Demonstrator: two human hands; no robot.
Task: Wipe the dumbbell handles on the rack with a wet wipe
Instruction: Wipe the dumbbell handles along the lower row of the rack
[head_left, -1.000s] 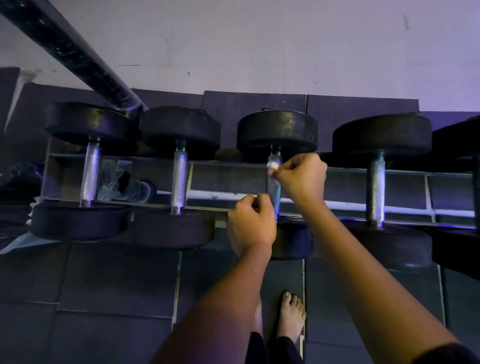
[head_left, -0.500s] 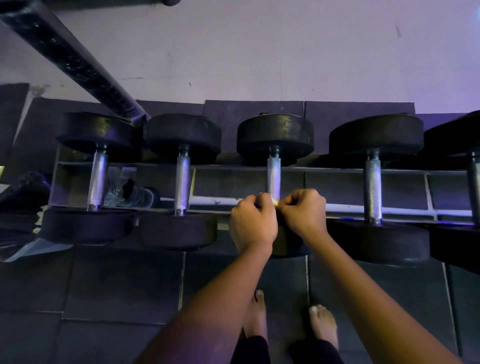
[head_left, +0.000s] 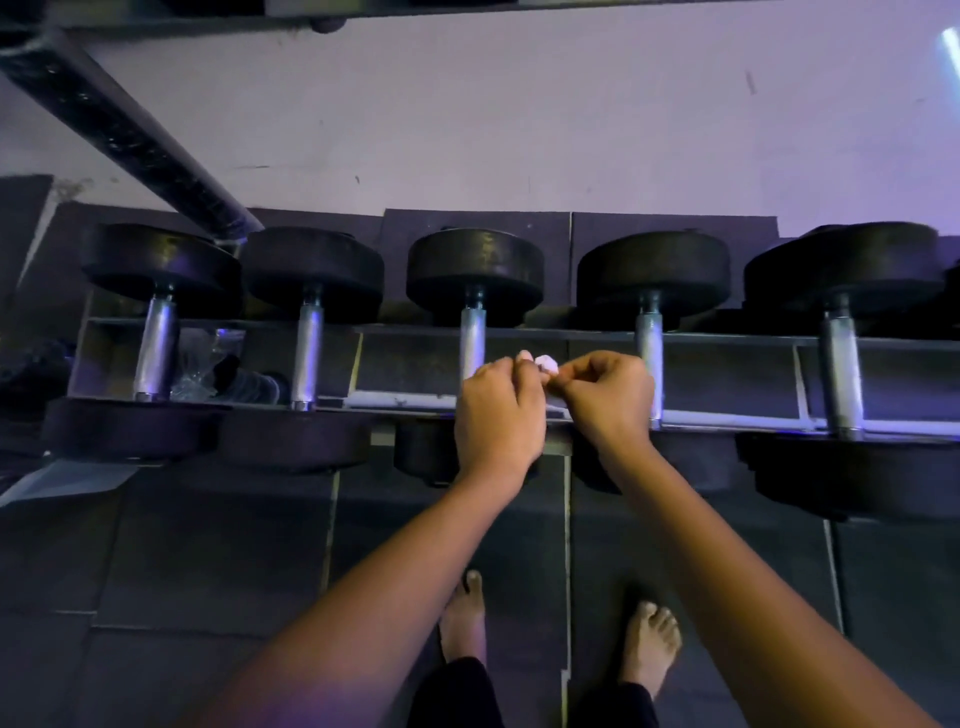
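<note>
The step in hand looks like a regrip between handles. Both hands meet in front of the long dark metal rack (head_left: 727, 340), and the small crumpled white wet wipe (head_left: 546, 362) sits between them, clear of any dumbbell. The left hand (head_left: 501, 415) has its fingers curled, with the fingertips pinching one side of the wad. The right hand (head_left: 608, 397) is curled too and pinches the other side (how much of the wipe is tucked inside the fists, I cannot tell).

The hands hover between the third knurled steel handle (head_left: 471, 343) and the fourth knurled steel handle (head_left: 649, 364); the right hand lies just beside the fourth. My guess is that the next move calls for one hand to take the wipe alone, wrap it round a handle and rub along the grip. Which handles are already clean cannot be read from the metal.

Five dumbbells with round black rubber heads (head_left: 475, 270) lie across the rack. Crinkled clear plastic (head_left: 208, 358) sits behind the left bars. Below are dark rubber floor tiles (head_left: 156, 545) and two bare feet (head_left: 462, 613). Behind are a pale wall (head_left: 467, 104) and a black slanted bar (head_left: 119, 130).
</note>
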